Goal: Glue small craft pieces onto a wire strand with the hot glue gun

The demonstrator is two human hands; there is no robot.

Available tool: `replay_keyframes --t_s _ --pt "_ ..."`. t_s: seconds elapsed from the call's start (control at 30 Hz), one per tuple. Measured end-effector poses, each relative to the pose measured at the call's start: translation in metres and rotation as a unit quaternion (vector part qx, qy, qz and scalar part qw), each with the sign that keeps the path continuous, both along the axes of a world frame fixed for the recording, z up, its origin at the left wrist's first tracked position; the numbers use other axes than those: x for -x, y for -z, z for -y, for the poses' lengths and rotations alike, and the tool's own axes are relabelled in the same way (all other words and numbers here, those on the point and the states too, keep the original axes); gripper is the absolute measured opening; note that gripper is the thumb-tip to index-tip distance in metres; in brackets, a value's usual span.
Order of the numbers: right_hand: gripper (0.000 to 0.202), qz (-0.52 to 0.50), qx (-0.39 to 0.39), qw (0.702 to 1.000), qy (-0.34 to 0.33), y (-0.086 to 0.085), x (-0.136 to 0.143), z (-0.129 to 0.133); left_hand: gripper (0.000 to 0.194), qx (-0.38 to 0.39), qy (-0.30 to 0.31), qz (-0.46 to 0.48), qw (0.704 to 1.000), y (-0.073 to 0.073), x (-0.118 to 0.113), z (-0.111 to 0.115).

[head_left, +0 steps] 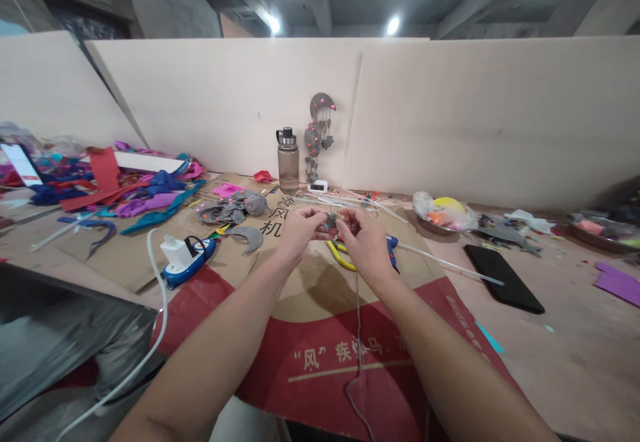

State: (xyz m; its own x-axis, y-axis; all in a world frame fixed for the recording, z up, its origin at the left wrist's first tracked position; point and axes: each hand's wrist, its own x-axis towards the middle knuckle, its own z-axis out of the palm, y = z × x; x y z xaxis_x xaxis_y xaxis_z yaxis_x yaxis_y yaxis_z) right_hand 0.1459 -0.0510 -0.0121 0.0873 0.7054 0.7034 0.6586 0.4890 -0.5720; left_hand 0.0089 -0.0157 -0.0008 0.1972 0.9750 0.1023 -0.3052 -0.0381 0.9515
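Above the cardboard sheet (320, 342), my left hand (300, 230) and my right hand (366, 242) meet, their fingers pinched on a small grey felt piece (331, 219). Fingertips hide part of its outline. A thin grey yarn (359, 322) trails below the right hand over the cardboard toward the front edge. Beneath the hands lies a yellow looped handle (341, 257). Partly behind my right hand is a blue tool (393, 245), perhaps a glue gun. A grey felt crescent (249, 237) rests left of my hands, near a pile of grey felt pieces (225, 209) and a grey yarn ball (257, 203).
A water bottle (289, 165) stands at the back beside a grey felt hanging ornament (321, 105). To the left are a blue-and-white power strip (187, 265) and colourful felt scraps (145, 195). On the right lie a black phone (503, 279) and a filled bowl (440, 229).
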Motion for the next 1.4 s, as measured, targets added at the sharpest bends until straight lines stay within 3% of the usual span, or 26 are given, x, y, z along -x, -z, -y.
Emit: replay_keyframes --t_s 0.2,0.5,0.87,1.1,1.4 --pt "0.016 0.001 0.012 1.0 0.009 -0.004 -0.002 0.0 0.015 0.017 0.024 0.003 1.0 -0.002 0.0 0.001" --pt "0.015 -0.066 0.066 0.995 0.019 -0.006 -0.005 -0.003 0.02 0.022 0.111 0.038 0.993 0.0 0.003 -0.001" --pt "0.015 -0.095 0.116 0.989 0.002 -0.009 0.0 0.0 0.02 -0.056 0.059 -0.048 0.996 0.006 -0.001 -0.002" --pt "0.016 -0.08 0.096 0.992 -0.018 0.002 -0.003 -0.007 0.021 -0.045 0.024 -0.054 0.997 0.007 -0.001 -0.006" --pt "0.016 -0.069 0.096 0.993 -0.003 -0.001 -0.002 -0.006 0.02 -0.065 0.027 -0.068 0.995 0.008 -0.002 -0.004"
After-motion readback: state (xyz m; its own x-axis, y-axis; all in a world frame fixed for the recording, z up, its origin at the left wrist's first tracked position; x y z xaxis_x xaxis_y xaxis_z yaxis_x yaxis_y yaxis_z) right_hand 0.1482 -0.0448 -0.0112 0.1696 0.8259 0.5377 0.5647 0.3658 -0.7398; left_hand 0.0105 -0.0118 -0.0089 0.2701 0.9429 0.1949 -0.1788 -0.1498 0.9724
